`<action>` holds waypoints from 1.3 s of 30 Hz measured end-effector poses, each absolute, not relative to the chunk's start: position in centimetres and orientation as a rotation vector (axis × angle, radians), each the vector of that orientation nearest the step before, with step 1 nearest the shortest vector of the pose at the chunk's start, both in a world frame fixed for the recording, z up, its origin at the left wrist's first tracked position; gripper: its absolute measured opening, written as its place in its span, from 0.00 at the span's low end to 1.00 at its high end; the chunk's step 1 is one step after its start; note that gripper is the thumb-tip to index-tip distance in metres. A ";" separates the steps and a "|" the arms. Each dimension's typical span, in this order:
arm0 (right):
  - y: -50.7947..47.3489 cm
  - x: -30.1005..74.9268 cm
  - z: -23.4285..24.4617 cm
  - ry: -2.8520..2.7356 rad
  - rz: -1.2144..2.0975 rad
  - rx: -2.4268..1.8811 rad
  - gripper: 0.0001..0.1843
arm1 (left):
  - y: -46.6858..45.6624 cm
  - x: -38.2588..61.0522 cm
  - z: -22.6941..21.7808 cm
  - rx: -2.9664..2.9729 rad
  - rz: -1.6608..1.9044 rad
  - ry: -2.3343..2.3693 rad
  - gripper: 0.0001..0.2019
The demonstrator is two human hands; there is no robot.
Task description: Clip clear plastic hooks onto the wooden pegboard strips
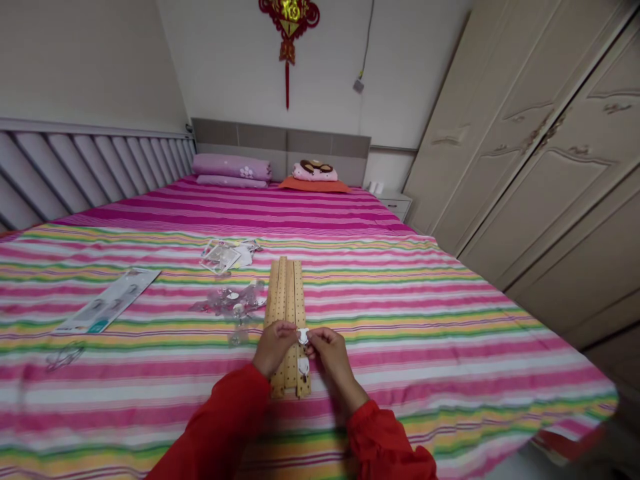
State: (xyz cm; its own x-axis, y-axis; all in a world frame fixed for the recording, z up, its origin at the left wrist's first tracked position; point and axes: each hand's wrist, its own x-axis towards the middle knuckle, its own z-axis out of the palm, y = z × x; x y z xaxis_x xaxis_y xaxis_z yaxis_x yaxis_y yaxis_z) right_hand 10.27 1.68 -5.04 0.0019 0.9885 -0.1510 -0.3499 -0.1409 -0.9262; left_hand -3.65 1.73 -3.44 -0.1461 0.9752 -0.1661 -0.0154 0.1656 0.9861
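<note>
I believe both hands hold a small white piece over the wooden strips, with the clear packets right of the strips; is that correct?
Not quite: in the head view, the clear packets lie left of the wooden strips; the left hand and right hand do hold the white piece.

I had a striped bed (425,327): wooden strips (283,293) mid, clear packets (237,308) left, cards (223,258) beyond, flat package (110,301) farther left, thin loops (66,355) nearer, purple bedding (227,167) and orange cushion (314,187) far.

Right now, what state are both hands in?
Left hand: closed, pinching a small white piece at its left edge.
Right hand: closed, pinching its right edge.
</note>
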 end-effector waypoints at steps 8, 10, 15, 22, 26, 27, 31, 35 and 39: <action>2.5 9.6 -6.1 -0.807 1.419 -1.133 0.10 | 2.6 -3.4 -5.0 1.267 1.257 1.557 0.07; 2.6 9.4 -6.3 -0.799 1.412 -1.153 0.09 | 2.5 -3.3 -5.2 1.336 1.234 1.590 0.06; 2.8 9.2 -6.4 -0.774 1.405 -1.205 0.09 | 2.1 -3.2 -5.1 1.404 1.186 1.611 0.05; 3.0 9.1 -6.5 -0.777 1.388 -1.237 0.10 | 2.1 -3.1 -5.4 1.411 1.173 1.612 0.03; 3.1 9.1 -6.5 -0.787 1.388 -1.252 0.11 | 2.1 -3.1 -5.7 1.438 1.145 1.646 0.03; 3.1 9.1 -6.5 -0.789 1.388 -1.255 0.11 | 2.1 -3.1 -5.7 1.441 1.138 1.658 0.03; 3.2 9.1 -6.6 -0.782 1.389 -1.275 0.13 | 1.9 -2.9 -5.4 1.455 1.098 1.700 0.02; 3.3 9.0 -6.8 -0.785 1.382 -1.292 0.13 | 1.6 -2.6 -4.8 1.509 1.071 1.717 0.01; 3.4 8.9 -7.0 -0.785 1.387 -1.288 0.12 | 1.5 -2.5 -4.8 1.521 1.064 1.721 0.02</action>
